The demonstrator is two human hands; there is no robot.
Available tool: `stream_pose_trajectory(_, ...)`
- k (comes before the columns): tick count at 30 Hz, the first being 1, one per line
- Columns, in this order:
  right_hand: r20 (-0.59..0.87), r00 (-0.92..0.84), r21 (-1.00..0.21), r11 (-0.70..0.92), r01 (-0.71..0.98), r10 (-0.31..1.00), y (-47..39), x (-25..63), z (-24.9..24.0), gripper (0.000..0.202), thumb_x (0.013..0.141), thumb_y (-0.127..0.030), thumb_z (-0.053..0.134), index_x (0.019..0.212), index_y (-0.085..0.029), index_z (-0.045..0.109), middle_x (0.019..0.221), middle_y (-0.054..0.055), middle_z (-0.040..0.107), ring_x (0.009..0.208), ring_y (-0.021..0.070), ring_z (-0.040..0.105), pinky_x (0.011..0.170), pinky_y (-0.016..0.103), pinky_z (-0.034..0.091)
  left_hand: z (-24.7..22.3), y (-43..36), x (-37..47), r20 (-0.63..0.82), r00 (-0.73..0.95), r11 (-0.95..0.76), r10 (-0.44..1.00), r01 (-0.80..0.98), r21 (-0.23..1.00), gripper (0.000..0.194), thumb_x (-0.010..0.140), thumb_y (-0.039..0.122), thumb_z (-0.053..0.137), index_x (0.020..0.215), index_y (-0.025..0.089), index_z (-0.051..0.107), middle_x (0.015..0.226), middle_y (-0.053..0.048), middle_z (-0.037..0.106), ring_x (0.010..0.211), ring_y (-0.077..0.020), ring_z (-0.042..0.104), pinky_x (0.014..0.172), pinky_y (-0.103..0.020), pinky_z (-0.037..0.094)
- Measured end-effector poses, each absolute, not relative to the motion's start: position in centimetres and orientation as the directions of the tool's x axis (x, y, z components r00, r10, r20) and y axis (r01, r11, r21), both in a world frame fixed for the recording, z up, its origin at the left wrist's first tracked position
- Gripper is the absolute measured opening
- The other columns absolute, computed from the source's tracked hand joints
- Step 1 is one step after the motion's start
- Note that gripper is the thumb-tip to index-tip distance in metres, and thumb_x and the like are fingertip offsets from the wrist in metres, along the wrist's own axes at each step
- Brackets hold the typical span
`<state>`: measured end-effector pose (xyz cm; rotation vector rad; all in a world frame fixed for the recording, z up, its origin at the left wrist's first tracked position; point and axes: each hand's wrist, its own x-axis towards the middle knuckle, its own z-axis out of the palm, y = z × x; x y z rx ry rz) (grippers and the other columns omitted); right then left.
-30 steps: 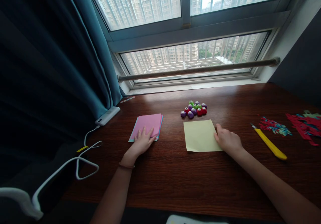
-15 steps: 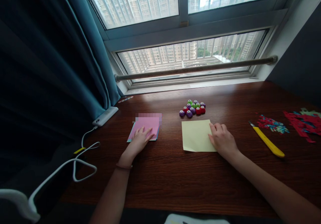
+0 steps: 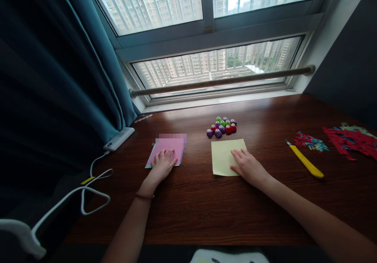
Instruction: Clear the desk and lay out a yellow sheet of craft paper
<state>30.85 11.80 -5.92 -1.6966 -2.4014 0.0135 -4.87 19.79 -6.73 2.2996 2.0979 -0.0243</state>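
My left hand rests with spread fingers on a small stack of coloured paper, pink on top with a blue edge showing beneath. To the right, a square sheet of pale yellow paper lies on the table. My right hand lies over that sheet's right part, fingers stretched out flat and the thumb a little apart. Neither hand grasps anything. Just behind the yellow sheet sits a cluster of small purple, green and red beads or spools.
A yellow-handled craft knife lies at right, its blade pointing away. Past it are a pile of tiny coloured bits and red paper scraps. A white power strip with its cable lies at left by the curtain.
My right hand has slid left from the yellow sheet's right edge and now lies flatter over it. My left hand stays on the pink stack. The view has shifted slightly.
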Motion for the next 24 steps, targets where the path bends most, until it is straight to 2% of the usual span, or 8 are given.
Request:
stream_pose_trajectory(7, 0.276, -0.344, -0.108, 0.385, 0.917, 0.897, 11.5, 30.8, -4.9, 0.05, 0.085, -0.032, 0.056, 0.127, -0.006, 0.047, 0.125, 0.013, 0.051, 0.117, 0.0287, 0.04, 0.099, 0.04, 0.035, -6.9, 19.7, -4.8, 0.038, 0.092, -0.096, 0.995, 0.989, 0.112, 0.054, 0.083, 0.049, 0.054, 0.128, 0.021, 0.044, 0.134, -0.016, 0.031, 0.123, -0.037, 0.028, 0.097, -0.052, 0.029)
stream_pose_trajectory(11, 0.418, -0.375, -0.155, 0.471, 0.868, 0.828, 11.4, 30.9, -3.5, 0.037, 0.089, -0.028, 0.049, 0.12, -0.007, 0.052, 0.119, 0.013, 0.055, 0.113, 0.0249, 0.044, 0.099, 0.038, 0.035, -5.6, 19.7, -4.1, 0.112, 0.076, -0.099, 0.991, 0.971, 0.216, 0.057, 0.08, 0.046, 0.056, 0.127, 0.016, 0.044, 0.138, -0.018, 0.026, 0.127, -0.0381, 0.024, 0.099, -0.053, 0.026)
stream_pose_trajectory(13, 0.49, -0.393, -0.219, 0.546, 0.808, 0.778, 10.4, 30.9, -2.5, 0.025, 0.092, -0.024, 0.045, 0.106, -0.01, 0.059, 0.107, 0.011, 0.06, 0.107, 0.0224, 0.048, 0.095, 0.036, 0.037, -4.2, 19.4, -3.6, 0.14, 0.093, -0.13, 0.986, 0.949, 0.286, 0.058, 0.079, 0.044, 0.056, 0.127, 0.013, 0.044, 0.139, -0.019, 0.026, 0.128, -0.0365, 0.024, 0.101, -0.051, 0.026)
stream_pose_trajectory(15, 0.52, -0.367, -0.333, 0.579, 0.744, 0.771, 8.3, 30.8, -1.9, 0.026, 0.093, -0.024, 0.041, 0.081, -0.013, 0.062, 0.083, 0.008, 0.062, 0.09, 0.0189, 0.054, 0.083, 0.031, 0.042, -2.3, 18.2, -3.0, 0.137, 0.164, -0.205, 0.977, 0.903, 0.377, 0.054, 0.08, 0.044, 0.052, 0.124, 0.013, 0.045, 0.132, -0.015, 0.039, 0.119, -0.0287, 0.04, 0.098, -0.04, 0.035)
stream_pose_trajectory(17, 0.47, -0.279, -0.486, 0.51, 0.71, 0.837, 5.0, 30.7, -2.0, 0.035, 0.092, -0.029, 0.042, 0.063, -0.015, 0.056, 0.06, 0.003, 0.055, 0.06, 0.0134, 0.051, 0.062, 0.026, 0.041, -0.7, 15.7, -2.6, 0.106, 0.234, -0.256, 0.967, 0.843, 0.474, 0.047, 0.083, 0.048, 0.047, 0.118, 0.017, 0.05, 0.107, -0.008, 0.058, 0.086, -0.0195, 0.059, 0.079, -0.03, 0.047)
stream_pose_trajectory(19, 0.369, -0.181, -0.623, 0.387, 0.68, 0.912, 1.0, 30.9, -3.0, 0.04, 0.09, -0.037, 0.046, 0.056, -0.017, 0.052, 0.049, 0.0, 0.049, 0.046, 0.0108, 0.045, 0.051, 0.025, 0.037, 0.3, 12.0, -2.4, 0.055, 0.209, -0.193, 0.976, 0.725, 0.661, 0.045, 0.085, 0.054, 0.042, 0.108, 0.018, 0.056, 0.073, -0.002, 0.06, 0.051, -0.0141, 0.052, 0.053, -0.025, 0.045)
stream_pose_trajectory(22, 0.091, -0.24, -0.799, 0.215, 0.561, 0.966, -3.9, 31.8, -5.2, 0.035, 0.086, -0.043, 0.046, 0.061, -0.024, 0.061, 0.055, 0.0, 0.059, 0.055, 0.0152, 0.056, 0.055, 0.026, 0.044, -0.2, 5.6, -3.0, -0.19, 0.189, 0.029, 0.963, 0.631, 0.775, 0.045, 0.076, 0.063, 0.05, 0.073, 0.02, 0.064, 0.051, -0.001, 0.05, 0.045, -0.0149, 0.045, 0.044, -0.024, 0.037)
stream_pose_trajectory(24, -0.106, -0.279, -0.877, 0.043, 0.479, 0.955, -5.7, 32.4, -6.3, 0.02, 0.078, -0.047, 0.053, 0.07, -0.034, 0.065, 0.062, 0.0, 0.063, 0.058, 0.018, 0.061, 0.053, 0.028, 0.047, -1.4, 2.0, -3.6, -0.348, 0.26, 0.141, 0.901, 0.582, 0.801, 0.041, 0.068, 0.062, 0.061, 0.058, 0.022, 0.063, 0.063, -0.005, 0.058, 0.067, -0.0192, 0.054, 0.064, -0.028, 0.045)
